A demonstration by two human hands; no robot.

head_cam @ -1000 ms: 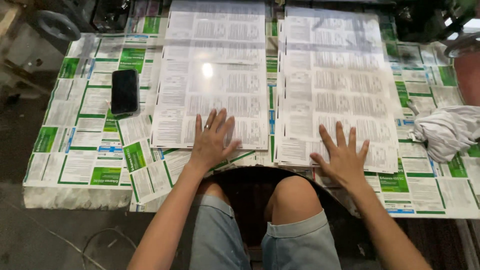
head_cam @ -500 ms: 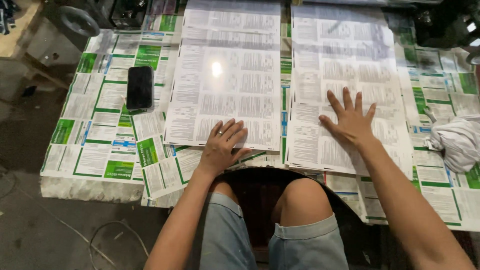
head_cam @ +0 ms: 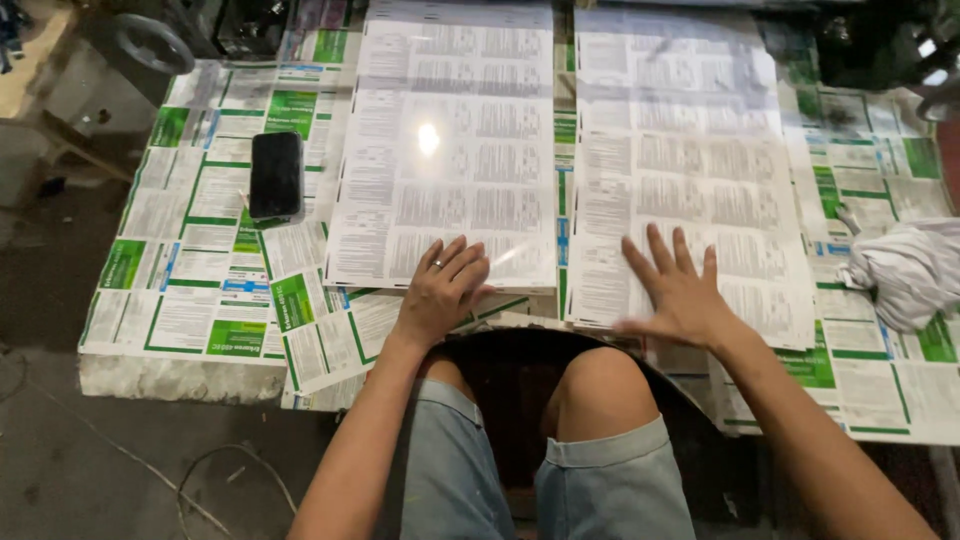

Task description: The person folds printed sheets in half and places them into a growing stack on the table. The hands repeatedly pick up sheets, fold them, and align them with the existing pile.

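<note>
Half a second ago the right hand [head_cam: 680, 295] lay farther up the right stack of printed sheets [head_cam: 690, 170]; it has since slid back toward the near edge, blurred by motion, fingers spread and flat, gripping nothing. Meanwhile the left hand [head_cam: 440, 290] has stayed on the near edge of the left stack of printed sheets [head_cam: 450, 150], open, palm down, a ring on one finger.

Both stacks lie side by side on the bench [head_cam: 180, 330], long edges running away from the person. Judging by the glare on the left stack, the sheets are glossy, thin and limp, likely to slip over one another; a flat palm or a pinch at a near corner would serve best.

Green-and-white label sheets [head_cam: 215, 200] cover the bench beneath. A black phone [head_cam: 275, 175] rests to the left, and a crumpled white cloth [head_cam: 905, 270] to the right.
</note>
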